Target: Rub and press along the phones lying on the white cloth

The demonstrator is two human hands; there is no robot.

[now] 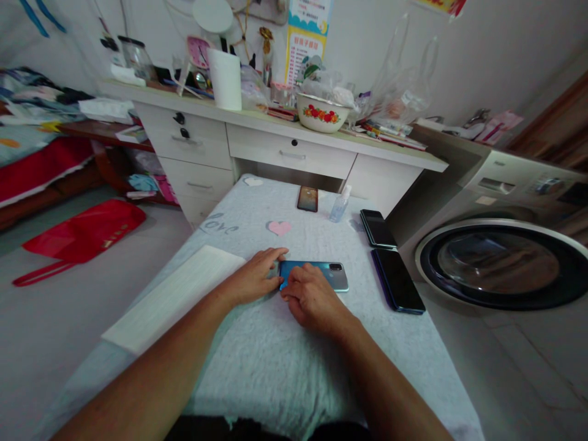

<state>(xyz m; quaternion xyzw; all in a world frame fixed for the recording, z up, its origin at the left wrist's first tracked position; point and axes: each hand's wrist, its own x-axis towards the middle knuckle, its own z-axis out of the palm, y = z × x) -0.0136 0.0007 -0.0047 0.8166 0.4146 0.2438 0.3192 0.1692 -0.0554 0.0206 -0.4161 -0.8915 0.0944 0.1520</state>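
Observation:
A smartphone with a shiny blue-to-silver back lies face down on the cloth-covered table, its camera block toward the right. At its left end is my left hand, with thumb and fingers on either side of the phone's edge, gripping it. My right hand rests over the middle of the phone with its fingers curled and pressed together against the back. Whatever those fingertips may hold is hidden. Left of my hands, a flat strip of white paper towel is spread along the cloth.
Two dark phones, one farther back and one nearer, lie along the table's right edge. Toward the back are another phone and a clear spray bottle. Drawers stand beyond; a washing machine stands right.

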